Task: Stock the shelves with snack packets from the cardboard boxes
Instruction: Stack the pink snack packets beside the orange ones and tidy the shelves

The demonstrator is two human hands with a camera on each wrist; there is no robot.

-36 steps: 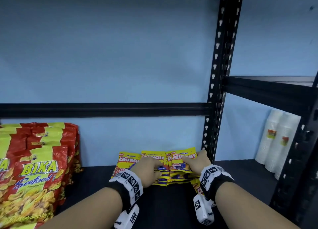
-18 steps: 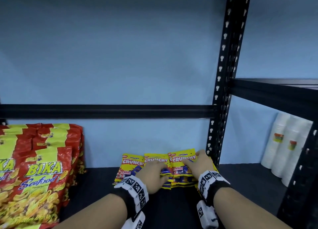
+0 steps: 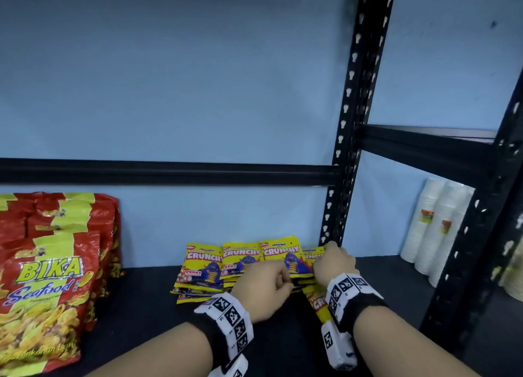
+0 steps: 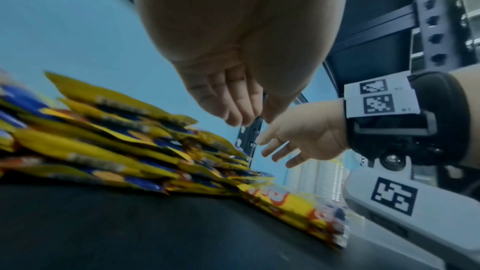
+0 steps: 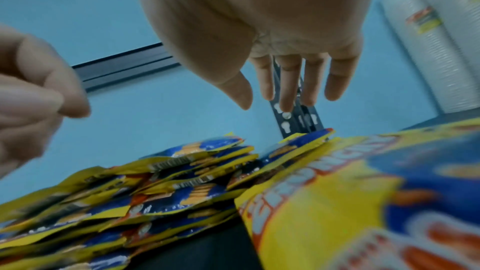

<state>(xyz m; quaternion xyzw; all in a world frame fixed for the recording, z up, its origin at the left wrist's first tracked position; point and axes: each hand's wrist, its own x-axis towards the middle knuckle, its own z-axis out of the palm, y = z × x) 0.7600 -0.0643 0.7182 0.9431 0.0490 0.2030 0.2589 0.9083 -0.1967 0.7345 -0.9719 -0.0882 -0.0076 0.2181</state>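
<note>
The left hand [image 3: 264,284] hovers over the near edge of the yellow Crunchy packets [image 3: 240,263], fingers loosely curled and holding nothing. The right hand [image 3: 334,263] hangs above the packets' right end with fingers straight and spread, gripping nothing; whether a fingertip touches cannot be told. The packets lie stacked on the black shelf [image 3: 141,306], just left of the upright post [image 3: 343,192]. Red Bika bags [image 3: 48,277] stand well left of the packets.

Stacks of white cups [image 3: 433,226] w/ small labels stand on the adjacent black shelf unit at right, vs light-blue wall [image 3: 169,79] behind
</note>
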